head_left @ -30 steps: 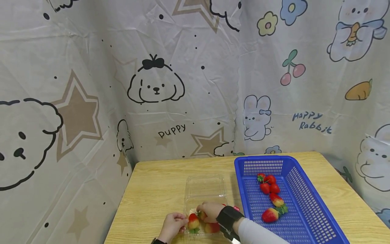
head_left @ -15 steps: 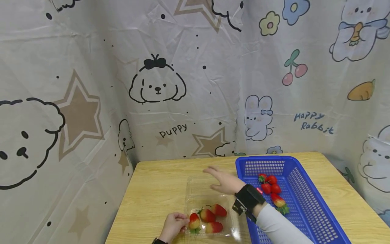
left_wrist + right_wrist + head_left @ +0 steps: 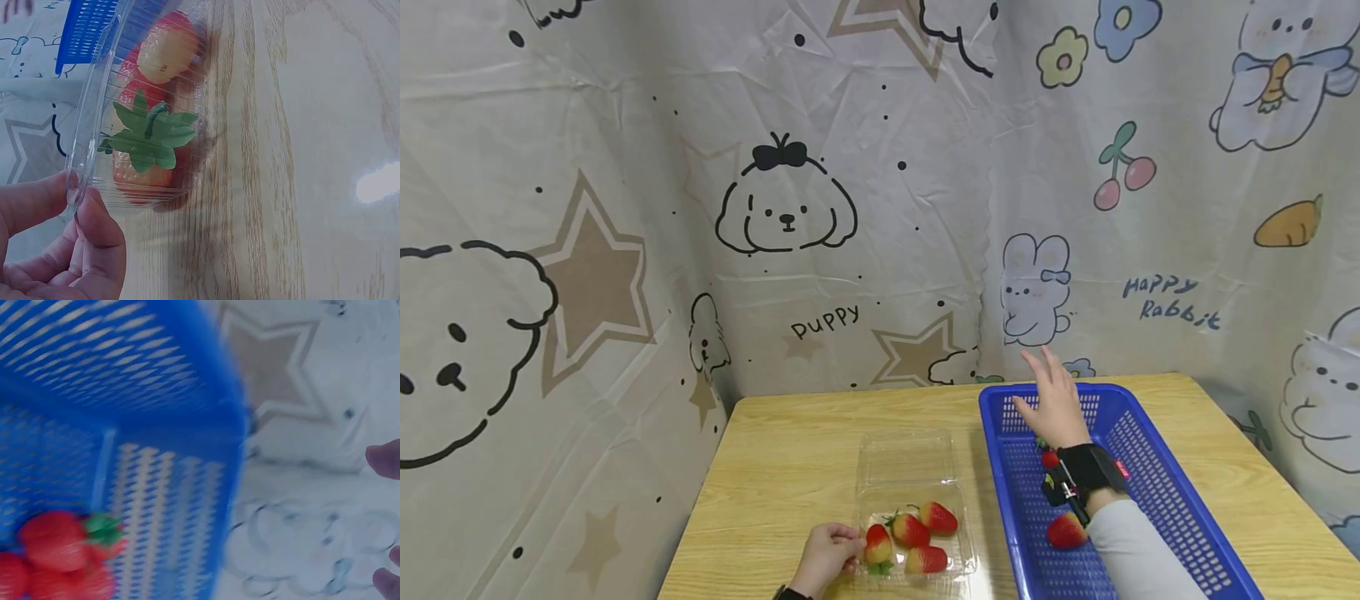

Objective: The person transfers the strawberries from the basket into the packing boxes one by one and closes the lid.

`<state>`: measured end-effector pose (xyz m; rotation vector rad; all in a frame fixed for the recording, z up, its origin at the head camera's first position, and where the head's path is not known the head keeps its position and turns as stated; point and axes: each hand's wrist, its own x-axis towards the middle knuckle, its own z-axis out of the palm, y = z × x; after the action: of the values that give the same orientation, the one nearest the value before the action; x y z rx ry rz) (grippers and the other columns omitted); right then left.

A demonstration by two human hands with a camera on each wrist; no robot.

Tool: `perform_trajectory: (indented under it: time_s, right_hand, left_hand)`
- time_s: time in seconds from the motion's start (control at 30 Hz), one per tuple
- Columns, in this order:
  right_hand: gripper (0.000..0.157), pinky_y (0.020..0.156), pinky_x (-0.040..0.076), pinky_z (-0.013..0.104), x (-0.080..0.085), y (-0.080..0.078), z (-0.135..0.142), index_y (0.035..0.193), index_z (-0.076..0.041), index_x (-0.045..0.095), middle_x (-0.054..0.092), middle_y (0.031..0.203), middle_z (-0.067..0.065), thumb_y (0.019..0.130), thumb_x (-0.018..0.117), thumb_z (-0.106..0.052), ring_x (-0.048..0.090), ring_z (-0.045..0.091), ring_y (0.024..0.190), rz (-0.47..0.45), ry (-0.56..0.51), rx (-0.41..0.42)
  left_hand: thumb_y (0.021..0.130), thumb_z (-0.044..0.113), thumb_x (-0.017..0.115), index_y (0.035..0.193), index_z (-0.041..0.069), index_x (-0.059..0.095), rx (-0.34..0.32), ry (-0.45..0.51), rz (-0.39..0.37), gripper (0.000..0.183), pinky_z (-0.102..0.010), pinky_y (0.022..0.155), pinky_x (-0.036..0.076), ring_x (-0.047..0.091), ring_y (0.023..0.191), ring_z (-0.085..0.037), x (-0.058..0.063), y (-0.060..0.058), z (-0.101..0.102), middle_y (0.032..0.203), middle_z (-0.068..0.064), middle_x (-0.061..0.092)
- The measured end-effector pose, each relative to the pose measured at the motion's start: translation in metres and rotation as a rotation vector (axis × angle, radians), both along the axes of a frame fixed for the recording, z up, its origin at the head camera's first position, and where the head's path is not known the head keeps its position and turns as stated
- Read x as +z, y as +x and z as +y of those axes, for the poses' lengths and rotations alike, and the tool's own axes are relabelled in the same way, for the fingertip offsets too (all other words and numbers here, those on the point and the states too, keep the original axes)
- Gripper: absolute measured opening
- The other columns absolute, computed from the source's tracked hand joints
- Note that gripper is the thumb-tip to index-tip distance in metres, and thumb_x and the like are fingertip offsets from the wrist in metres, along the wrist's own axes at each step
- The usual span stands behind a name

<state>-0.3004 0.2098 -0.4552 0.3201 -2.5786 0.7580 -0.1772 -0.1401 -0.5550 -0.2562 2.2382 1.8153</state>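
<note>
Right hand (image 3: 1057,408) is swinging, since the earlier frame, from over the clear box (image 3: 877,502) to above the blue basket's (image 3: 1003,500) far end, fingers spreading apart, nothing visibly held. Left hand (image 3: 59,244) is pinching the box's left rim. Box is lying open on the table (image 3: 790,450), just off the basket's left edge, probably flexing and slipping easily; rim is offering the best hold. Strawberries (image 3: 938,518) are looking light and smooth, firmness not showing; gentle gripping around the fat middle should be working. Counting: one box, one basket, four strawberries in the box; basket is holding at least five, arm hiding some.
</note>
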Motion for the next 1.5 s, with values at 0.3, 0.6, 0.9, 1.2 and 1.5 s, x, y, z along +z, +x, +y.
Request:
perform_trajectory:
  time_s: [0.3,0.6,0.9,1.2,1.5]
  right_hand:
    - [0.071,0.091,0.029,0.066,-0.052,0.013,0.031,0.135,0.004,0.031,0.025,0.133,0.037,0.076,0.069,-0.008,0.029,0.056,0.118,-0.216,-0.004,-0.079]
    - [0.056,0.08,0.042,0.059,-0.082,0.022,0.032,0.12,0.014,0.043,0.041,0.113,0.039,0.074,0.067,-0.005,0.048,0.054,0.097,-0.386,0.06,-0.133]
    - [0.045,0.074,0.046,0.055,-0.11,0.021,0.033,0.11,0.013,0.051,0.047,0.105,0.037,0.072,0.069,-0.001,0.053,0.052,0.088,-0.4,0.104,-0.11]
    - [0.03,0.073,0.047,0.051,-0.113,0.021,0.033,0.095,0.009,0.057,0.053,0.089,0.028,0.067,0.068,0.004,0.056,0.044,0.083,-0.325,0.117,-0.075]
    - [0.031,0.07,0.047,0.05,-0.089,0.017,0.034,0.098,0.01,0.058,0.059,0.089,0.025,0.071,0.068,0.0,0.057,0.041,0.084,-0.401,0.121,-0.044]
  left_hand:
    - [0.081,-0.003,0.062,0.089,-0.012,0.056,-0.005,0.015,0.0,0.013,-0.02,0.049,0.046,0.052,0.052,-0.006,0.001,0.0,-0.001,0.065,-0.001,0.056]
    - [0.081,-0.003,0.062,0.087,-0.011,0.057,-0.007,0.018,0.0,0.011,-0.02,0.049,0.046,0.051,0.052,-0.006,0.0,0.001,-0.001,0.065,0.0,0.056]
    - [0.081,-0.003,0.062,0.087,-0.011,0.056,-0.008,0.034,0.015,0.012,-0.02,0.049,0.046,0.05,0.051,-0.006,-0.001,0.001,0.001,0.064,0.0,0.055]
    - [0.081,-0.003,0.062,0.088,-0.011,0.056,-0.001,0.037,-0.007,0.012,-0.02,0.049,0.046,0.051,0.051,-0.006,0.0,0.0,0.001,0.065,0.0,0.055]
    - [0.081,-0.003,0.062,0.088,-0.01,0.057,-0.003,0.019,-0.003,0.011,-0.021,0.049,0.047,0.051,0.051,-0.006,0.001,0.0,0.0,0.064,0.0,0.055]
